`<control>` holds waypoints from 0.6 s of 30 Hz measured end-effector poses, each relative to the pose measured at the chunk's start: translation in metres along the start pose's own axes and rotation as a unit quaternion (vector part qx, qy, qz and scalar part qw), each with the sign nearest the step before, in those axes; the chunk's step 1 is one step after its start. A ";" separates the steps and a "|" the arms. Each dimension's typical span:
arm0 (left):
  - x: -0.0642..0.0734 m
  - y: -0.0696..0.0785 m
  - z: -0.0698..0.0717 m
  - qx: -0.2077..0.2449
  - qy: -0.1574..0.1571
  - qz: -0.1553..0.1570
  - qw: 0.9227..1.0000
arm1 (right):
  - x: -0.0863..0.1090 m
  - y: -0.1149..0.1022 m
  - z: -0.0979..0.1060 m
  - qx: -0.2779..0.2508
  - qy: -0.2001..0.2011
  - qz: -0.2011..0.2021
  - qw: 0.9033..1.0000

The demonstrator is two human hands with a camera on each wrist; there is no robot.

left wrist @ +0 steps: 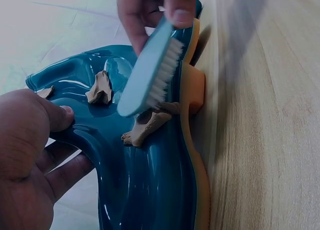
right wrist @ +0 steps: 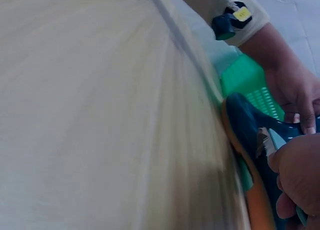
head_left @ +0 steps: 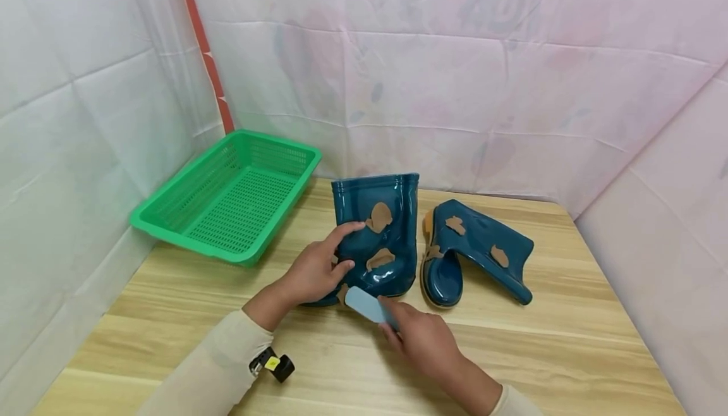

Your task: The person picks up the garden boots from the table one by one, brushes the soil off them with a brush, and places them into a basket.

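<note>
A dark blue rain boot (head_left: pixel 400 258) with an orange sole (left wrist: pixel 192 85) stands on the table, patches of brown mud (left wrist: pixel 142 127) stuck to it. My left hand (head_left: pixel 313 270) grips this boot at the front of the ankle, thumb on one side and fingers on the other. In my right hand (head_left: pixel 423 340) is a light blue brush (left wrist: pixel 145 75), held by its handle. Its white bristles (left wrist: pixel 165 75) touch a mud patch on the foot of the boot, close above the sole. The handle's far end is hidden by the right hand.
A second muddy boot (head_left: pixel 483 239) lies on its side to the right. At the back left of the wooden table (head_left: pixel 569 353) sits a green plastic basket (head_left: pixel 256 255). White cloth walls (head_left: pixel 398 87) stand at the back and both sides.
</note>
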State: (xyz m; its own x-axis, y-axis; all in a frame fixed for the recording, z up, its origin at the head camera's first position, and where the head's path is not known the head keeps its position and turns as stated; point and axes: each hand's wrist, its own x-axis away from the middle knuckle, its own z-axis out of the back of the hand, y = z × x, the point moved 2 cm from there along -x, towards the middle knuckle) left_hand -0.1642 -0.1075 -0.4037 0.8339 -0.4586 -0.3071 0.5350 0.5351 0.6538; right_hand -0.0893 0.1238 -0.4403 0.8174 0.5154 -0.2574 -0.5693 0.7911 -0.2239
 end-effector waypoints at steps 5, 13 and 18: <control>0.000 0.000 0.000 -0.005 0.000 0.005 1.000 | 0.004 -0.001 -0.001 -0.017 -0.020 0.019 0.999; 0.001 0.000 0.000 -0.001 -0.007 0.019 1.000 | 0.004 0.002 0.001 -0.027 -0.061 0.046 0.997; 0.002 0.001 -0.001 0.004 -0.003 0.017 1.000 | -0.004 0.003 0.007 -0.007 0.021 0.013 1.000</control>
State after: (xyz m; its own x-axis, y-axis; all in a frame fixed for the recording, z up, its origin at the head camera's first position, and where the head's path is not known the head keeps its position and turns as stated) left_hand -0.1622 -0.1070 -0.4046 0.8509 -0.4444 -0.2802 0.5050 0.5446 0.6696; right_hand -0.0939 0.1265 -0.4335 0.7981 0.5212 -0.3025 -0.5917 0.7728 -0.2297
